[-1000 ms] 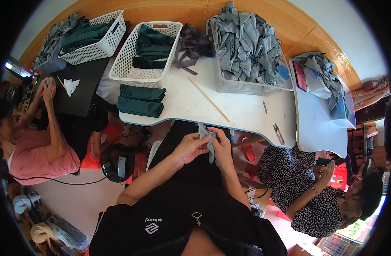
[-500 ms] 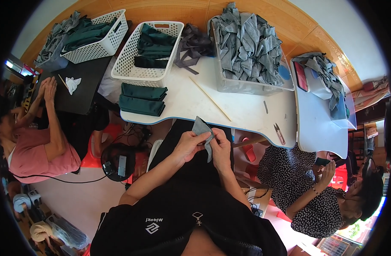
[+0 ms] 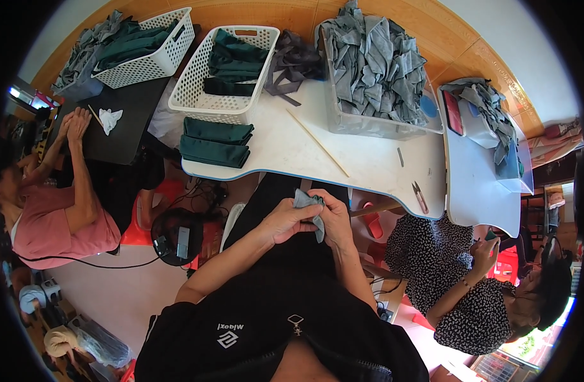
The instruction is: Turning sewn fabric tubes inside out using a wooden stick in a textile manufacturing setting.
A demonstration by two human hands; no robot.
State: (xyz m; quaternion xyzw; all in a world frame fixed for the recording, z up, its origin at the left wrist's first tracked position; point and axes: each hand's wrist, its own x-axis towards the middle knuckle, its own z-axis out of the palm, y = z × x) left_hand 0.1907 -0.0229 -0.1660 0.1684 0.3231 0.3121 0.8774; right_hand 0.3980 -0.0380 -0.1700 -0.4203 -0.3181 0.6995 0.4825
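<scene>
Small grey cloth (image 3: 304, 200) just off the desk (image 3: 276, 146), near side. Our left hand (image 3: 282, 219) and right hand (image 3: 335, 219) both pinch it, fingers (image 3: 301, 213) narrowed on bunched fabric. Best we grip lightly, tension even, lest folds slip.

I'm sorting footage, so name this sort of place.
Probably a small textile workshop: a clear bin heaped with grey cloth, a white basket of green cloth, snips on the table.
</scene>
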